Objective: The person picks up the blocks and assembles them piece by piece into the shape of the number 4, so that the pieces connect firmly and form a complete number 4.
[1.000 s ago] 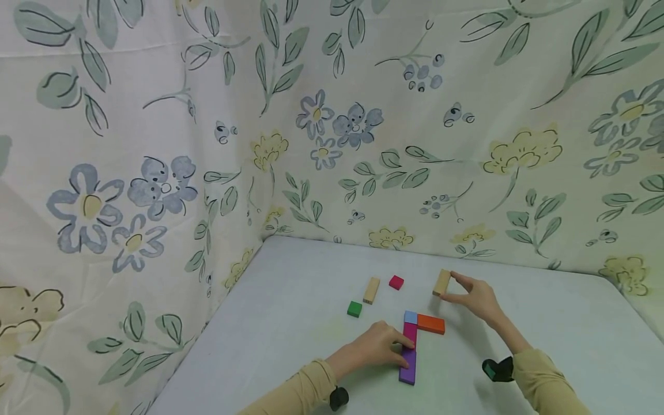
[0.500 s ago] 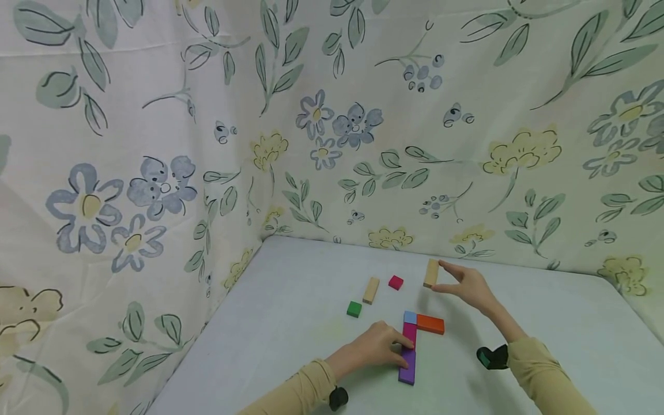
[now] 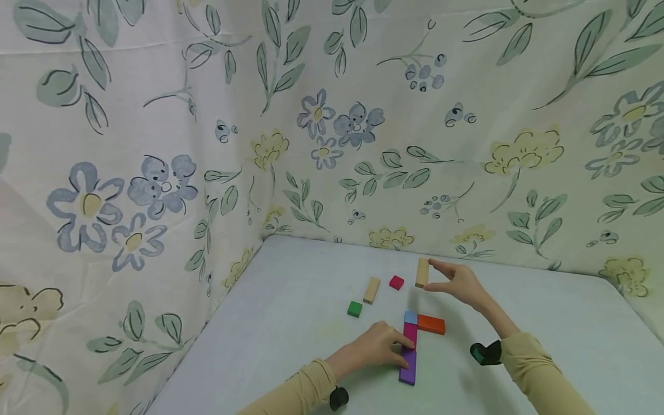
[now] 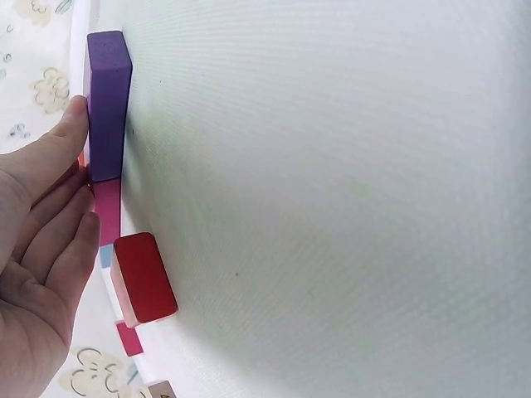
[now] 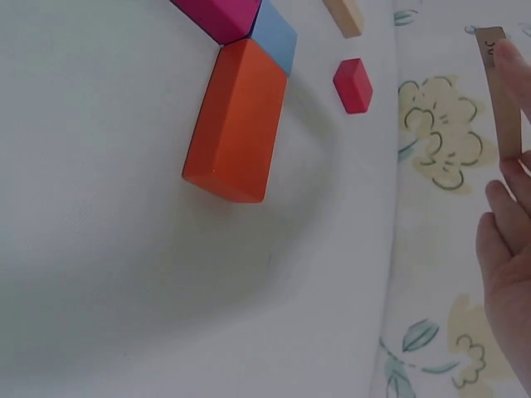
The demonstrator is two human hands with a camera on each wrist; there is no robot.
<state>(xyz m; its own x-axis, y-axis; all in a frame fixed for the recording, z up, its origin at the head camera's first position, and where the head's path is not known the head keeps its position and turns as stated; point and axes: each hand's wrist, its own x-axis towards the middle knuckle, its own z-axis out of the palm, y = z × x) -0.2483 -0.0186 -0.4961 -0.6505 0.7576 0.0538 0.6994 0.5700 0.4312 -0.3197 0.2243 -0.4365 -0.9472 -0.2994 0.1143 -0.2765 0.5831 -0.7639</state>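
My left hand (image 3: 377,346) rests with its thumb on the purple block (image 3: 407,369) and a finger on the magenta block (image 3: 410,332), which lie end to end. The light blue block (image 3: 410,317) continues that row, with the orange block (image 3: 432,324) against its right side. In the left wrist view the fingers lie against the sides of the purple block (image 4: 108,116) and magenta block (image 4: 108,214). My right hand (image 3: 459,282) pinches a wooden block (image 3: 422,272) between thumb and fingers, raised above the table; the right wrist view shows this block (image 5: 503,104) edge-on.
Left of the raised block are a small red block (image 3: 396,282), a second wooden block (image 3: 371,290) and a green block (image 3: 355,309). A red-faced block (image 4: 149,278) shows near the row in the left wrist view. Floral cloth (image 3: 363,190) hangs behind the table.
My right hand has carried the wooden block to the left and slightly toward the back, and the block stands more upright in view. The left hand and the row of blocks have not moved.
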